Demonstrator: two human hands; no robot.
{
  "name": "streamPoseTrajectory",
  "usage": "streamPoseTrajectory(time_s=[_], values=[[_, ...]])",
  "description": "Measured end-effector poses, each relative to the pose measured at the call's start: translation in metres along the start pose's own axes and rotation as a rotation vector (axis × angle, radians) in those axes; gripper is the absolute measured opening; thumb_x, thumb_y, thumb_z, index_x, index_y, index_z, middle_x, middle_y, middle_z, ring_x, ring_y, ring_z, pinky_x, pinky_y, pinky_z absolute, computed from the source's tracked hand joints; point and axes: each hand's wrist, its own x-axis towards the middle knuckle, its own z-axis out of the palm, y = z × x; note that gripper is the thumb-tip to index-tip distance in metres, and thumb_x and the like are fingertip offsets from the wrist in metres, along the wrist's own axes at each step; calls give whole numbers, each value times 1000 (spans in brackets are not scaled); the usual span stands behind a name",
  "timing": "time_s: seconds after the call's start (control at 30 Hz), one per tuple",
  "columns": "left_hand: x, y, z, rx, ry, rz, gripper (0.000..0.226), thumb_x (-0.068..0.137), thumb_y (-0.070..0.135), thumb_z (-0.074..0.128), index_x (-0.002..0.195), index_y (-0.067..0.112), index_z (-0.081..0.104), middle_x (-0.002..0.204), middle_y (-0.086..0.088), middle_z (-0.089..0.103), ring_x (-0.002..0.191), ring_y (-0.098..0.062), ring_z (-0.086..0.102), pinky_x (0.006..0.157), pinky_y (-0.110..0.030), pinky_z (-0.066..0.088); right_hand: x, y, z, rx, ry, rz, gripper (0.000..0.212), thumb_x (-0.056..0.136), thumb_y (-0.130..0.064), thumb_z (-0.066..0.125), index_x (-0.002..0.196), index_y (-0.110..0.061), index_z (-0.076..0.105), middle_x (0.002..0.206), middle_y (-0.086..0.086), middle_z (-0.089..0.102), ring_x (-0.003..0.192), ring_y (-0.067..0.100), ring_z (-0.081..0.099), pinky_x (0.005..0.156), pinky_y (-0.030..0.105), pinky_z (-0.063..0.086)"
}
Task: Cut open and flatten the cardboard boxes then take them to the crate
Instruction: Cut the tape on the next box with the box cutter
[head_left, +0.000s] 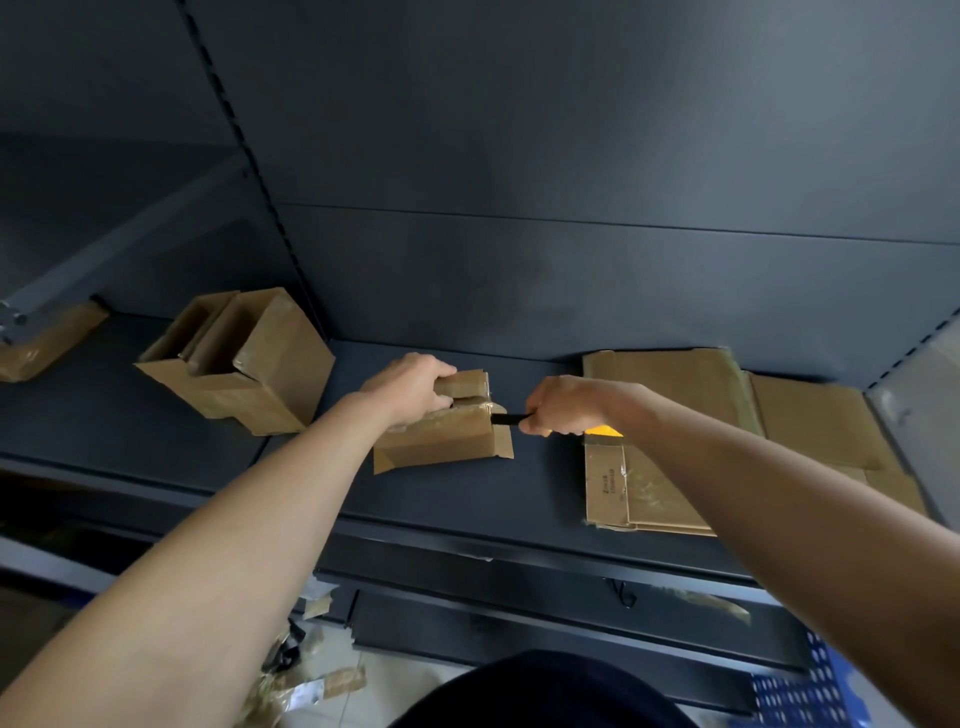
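Note:
A small taped cardboard box (441, 441) sits mid-shelf. My left hand (410, 387) grips its top flaps from the left. My right hand (563, 405) grips a yellow-and-black utility knife (511, 419), whose black tip meets the box's right top edge. A stack of flattened boxes (727, 415) lies on the shelf to the right, partly under my right forearm. An opened box (244, 364) stands to the left.
The dark metal shelf (182, 441) has a back panel close behind. Another taped box (47, 343) lies at far left. A blue perforated crate (810, 686) shows at bottom right. Cardboard and tape scraps (306, 686) litter the tiled floor.

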Motion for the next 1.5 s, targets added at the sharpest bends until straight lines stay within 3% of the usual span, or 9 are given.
streamPoseTrajectory(time_s=[0.3,0.47,0.57,0.8,0.97,1.13,1.23,1.33,1.5], values=[[-1,7,-2,7,-18,20,42,91,24,60,133,22,54,130,-2,57,110,-24,58,90,-44,51,23,4,17,30,166,81,41,99,-43,39,120,-12,55,116,9,55,96,24,50,78,32,41],[-3,8,-5,24,-16,12,26,92,17,56,117,17,63,108,1,62,93,-22,60,77,-40,52,32,8,19,96,213,136,47,98,-42,36,130,-10,51,130,13,53,116,31,52,90,35,43],[-5,0,-5,11,8,-17,38,89,-1,45,114,19,66,108,-2,62,87,-22,59,67,-36,51,28,41,9,126,296,224,46,98,-38,32,125,-7,54,127,16,54,111,33,54,87,35,44],[-1,2,0,57,81,37,30,94,16,54,123,20,63,125,3,56,113,-24,52,98,-41,41,35,33,17,207,258,242,46,102,-37,35,124,-1,54,121,18,58,111,32,55,79,30,38],[-5,-2,-10,255,120,-111,59,85,41,65,138,25,46,140,-1,45,130,-27,38,114,-51,15,56,23,45,456,190,268,42,102,-28,39,125,2,55,127,20,57,119,34,53,91,34,41],[-20,-24,-11,-114,133,-525,101,75,47,76,150,11,18,152,-11,29,134,-32,35,101,-44,41,81,16,62,584,193,276,43,101,-31,42,124,1,57,125,19,59,117,33,55,82,31,39],[-26,-33,-10,-378,100,-575,112,72,41,80,152,8,8,156,-10,23,138,-30,32,105,-41,41,94,11,65,556,181,386,50,100,-38,41,133,-1,48,131,18,51,120,33,50,94,35,41],[-26,-34,-6,-422,83,-604,115,68,42,83,151,9,10,154,-9,26,135,-30,37,101,-43,45,102,3,54,597,345,432,54,100,-44,36,134,-3,45,138,19,42,126,36,40,102,40,37],[-18,-38,-6,-465,100,-635,126,62,41,86,152,13,2,149,-10,34,125,-31,48,92,-43,52,84,-25,12,925,557,221,79,91,-69,27,123,-3,54,116,16,61,102,32,60,87,40,49]])
